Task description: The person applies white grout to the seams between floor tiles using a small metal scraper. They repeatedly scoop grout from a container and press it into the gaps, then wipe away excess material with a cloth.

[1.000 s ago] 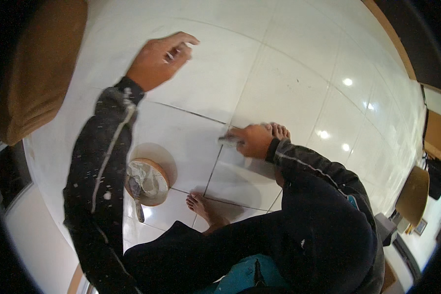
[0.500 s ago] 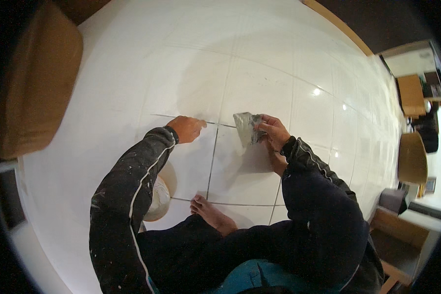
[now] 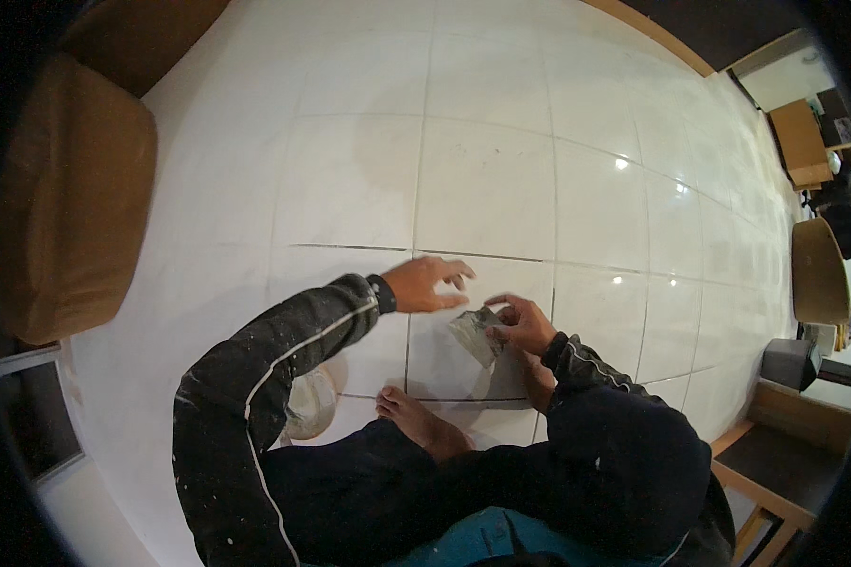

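So the person's bare left hand (image 3: pixel 430 285) is moving in from the dark tile joint, now hovering near the crumpled, translucent grey sheet (image 3: pixel 476 337). Its fingers are hanging loosely spread, not gripping anything. The bare right hand (image 3: pixel 528 329) is pinching that sheet between thumb and fingers, above the glossy white tile floor (image 3: pixel 487 203). Basically, both hands are now closing around one piece.

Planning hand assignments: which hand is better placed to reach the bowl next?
Left, probably: the left hand looks empty, and the bowl sits on that side, partly hidden by the left sleeve. The right hand holds a flat grey piece.
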A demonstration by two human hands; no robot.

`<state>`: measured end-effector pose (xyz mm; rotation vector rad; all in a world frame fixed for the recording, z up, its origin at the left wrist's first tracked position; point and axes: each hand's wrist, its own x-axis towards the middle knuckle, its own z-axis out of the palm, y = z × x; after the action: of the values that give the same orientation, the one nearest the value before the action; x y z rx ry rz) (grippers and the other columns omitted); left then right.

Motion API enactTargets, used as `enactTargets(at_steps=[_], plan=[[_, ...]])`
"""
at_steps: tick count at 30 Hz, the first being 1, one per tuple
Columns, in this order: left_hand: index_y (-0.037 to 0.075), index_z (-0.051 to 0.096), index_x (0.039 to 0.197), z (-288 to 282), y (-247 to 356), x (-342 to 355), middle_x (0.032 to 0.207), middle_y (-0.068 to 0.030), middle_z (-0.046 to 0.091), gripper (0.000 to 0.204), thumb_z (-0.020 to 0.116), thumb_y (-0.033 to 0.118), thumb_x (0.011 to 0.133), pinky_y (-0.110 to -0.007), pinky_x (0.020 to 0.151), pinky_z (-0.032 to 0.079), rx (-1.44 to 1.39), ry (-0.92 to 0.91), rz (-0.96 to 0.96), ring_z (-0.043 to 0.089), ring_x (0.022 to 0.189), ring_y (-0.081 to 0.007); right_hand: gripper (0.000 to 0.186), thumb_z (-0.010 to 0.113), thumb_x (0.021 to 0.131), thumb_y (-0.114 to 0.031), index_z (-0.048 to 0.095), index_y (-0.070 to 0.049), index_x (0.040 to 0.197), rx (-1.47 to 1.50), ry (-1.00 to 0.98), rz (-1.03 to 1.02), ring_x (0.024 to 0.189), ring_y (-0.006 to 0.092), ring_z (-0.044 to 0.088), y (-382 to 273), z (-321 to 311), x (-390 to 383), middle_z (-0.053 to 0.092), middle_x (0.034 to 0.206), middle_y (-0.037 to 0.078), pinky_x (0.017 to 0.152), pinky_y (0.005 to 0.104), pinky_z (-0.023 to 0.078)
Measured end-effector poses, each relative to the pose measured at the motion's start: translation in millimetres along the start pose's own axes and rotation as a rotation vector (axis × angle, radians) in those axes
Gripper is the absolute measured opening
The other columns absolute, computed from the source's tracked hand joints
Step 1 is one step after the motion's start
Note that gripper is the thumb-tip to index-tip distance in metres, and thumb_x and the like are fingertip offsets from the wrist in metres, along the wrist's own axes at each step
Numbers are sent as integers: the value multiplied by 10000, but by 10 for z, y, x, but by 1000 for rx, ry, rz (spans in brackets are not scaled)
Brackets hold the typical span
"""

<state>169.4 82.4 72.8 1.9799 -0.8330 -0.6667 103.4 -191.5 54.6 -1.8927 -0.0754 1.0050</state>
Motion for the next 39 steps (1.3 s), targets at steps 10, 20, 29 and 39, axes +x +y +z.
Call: enactTargets(at_steps=[10, 20, 29, 39], plan=[[35, 614, 1067, 89, 520, -197, 924, -172, 663, 314, 653, 246, 838, -445, 799, 495, 24, -39, -254, 630, 880, -358, 535, 676, 767, -26, 405, -62, 1227, -100, -32, -340, 730, 244, 688, -766, -74, 70, 714, 836, 148, 653, 335, 533], [23, 623, 1134, -274, 833, -1001, 1015, -133, 687, 296, 629, 216, 909, -349, 804, 529, -19, 438, -443, 669, 890, -206, 312, 682, 792, -57, 626, 11, 1091, -345, -25, -512, 778, 252, 676, -728, -636, 873, 688, 861, 180, 757, 370, 540], [9, 614, 1121, 53, 831, -2000, 1006, -142, 693, 272, 606, 178, 907, -333, 816, 526, -134, 757, -825, 673, 887, -217, 263, 576, 770, -15, 673, -88, 1003, -644, 397, -704, 916, 340, 649, -1396, -1874, 2346, 703, 932, 115, 823, 406, 529], [26, 627, 1083, 349, 891, -1465, 977, -138, 680, 243, 614, 185, 898, -410, 746, 530, 30, 358, -621, 671, 834, -292, 547, 559, 684, 105, 708, -227, 1093, -1262, 7, -680, 1096, 292, 604, -1222, -2003, 2942, 678, 1105, 74, 949, 403, 496]])
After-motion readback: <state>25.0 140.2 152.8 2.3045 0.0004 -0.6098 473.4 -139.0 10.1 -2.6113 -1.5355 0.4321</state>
